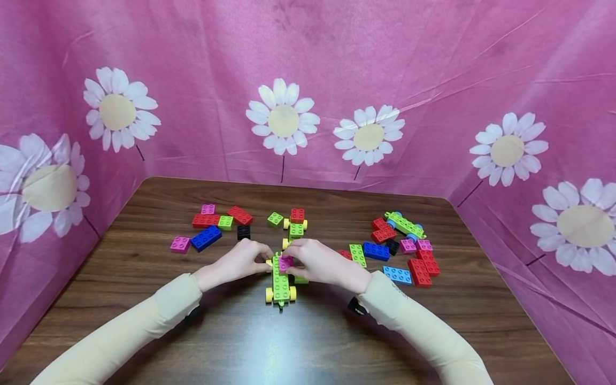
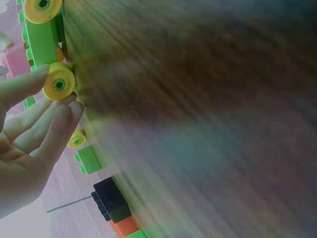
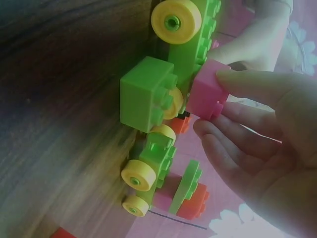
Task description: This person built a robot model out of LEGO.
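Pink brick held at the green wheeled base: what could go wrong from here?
The pink brick might seat crooked, since the right grip partly covers it in the head view. The green base could roll if pushed, as it has wheels, though the left grip pinches one yellow wheel. The right grip might also bump the green brick close beside the base.
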`<state>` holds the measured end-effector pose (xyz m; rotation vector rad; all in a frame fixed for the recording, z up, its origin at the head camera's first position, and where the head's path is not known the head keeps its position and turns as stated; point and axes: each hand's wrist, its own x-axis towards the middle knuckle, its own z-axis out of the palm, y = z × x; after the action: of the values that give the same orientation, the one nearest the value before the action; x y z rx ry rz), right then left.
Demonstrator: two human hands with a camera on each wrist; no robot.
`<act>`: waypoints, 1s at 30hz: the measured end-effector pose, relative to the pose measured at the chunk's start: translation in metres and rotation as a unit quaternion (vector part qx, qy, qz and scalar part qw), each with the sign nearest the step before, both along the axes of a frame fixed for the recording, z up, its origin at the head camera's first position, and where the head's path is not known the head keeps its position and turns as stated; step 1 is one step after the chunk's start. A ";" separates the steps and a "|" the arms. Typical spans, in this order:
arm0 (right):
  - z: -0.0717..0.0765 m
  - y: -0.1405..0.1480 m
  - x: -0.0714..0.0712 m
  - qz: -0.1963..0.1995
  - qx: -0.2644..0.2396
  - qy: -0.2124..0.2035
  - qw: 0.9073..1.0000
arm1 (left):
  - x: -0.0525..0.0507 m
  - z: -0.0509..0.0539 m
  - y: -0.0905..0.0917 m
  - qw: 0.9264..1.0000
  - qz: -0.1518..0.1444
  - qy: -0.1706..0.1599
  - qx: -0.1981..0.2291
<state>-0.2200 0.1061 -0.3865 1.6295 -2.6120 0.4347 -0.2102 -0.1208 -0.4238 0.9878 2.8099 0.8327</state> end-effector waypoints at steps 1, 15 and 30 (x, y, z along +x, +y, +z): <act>0.000 0.000 0.000 0.002 -0.001 0.000 1.000 | 0.000 0.000 0.000 1.000 0.001 -0.001 0.000; -0.008 -0.004 -0.001 0.007 -0.010 0.000 1.000 | -0.002 -0.001 -0.001 1.000 -0.004 0.004 0.002; -0.010 -0.006 -0.001 0.000 -0.017 -0.019 1.000 | 0.000 -0.001 -0.001 1.000 -0.005 -0.006 0.007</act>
<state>-0.2213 0.1001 -0.3969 1.6273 -2.6160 0.5117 -0.2105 -0.1216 -0.4244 0.9939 2.7902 0.8555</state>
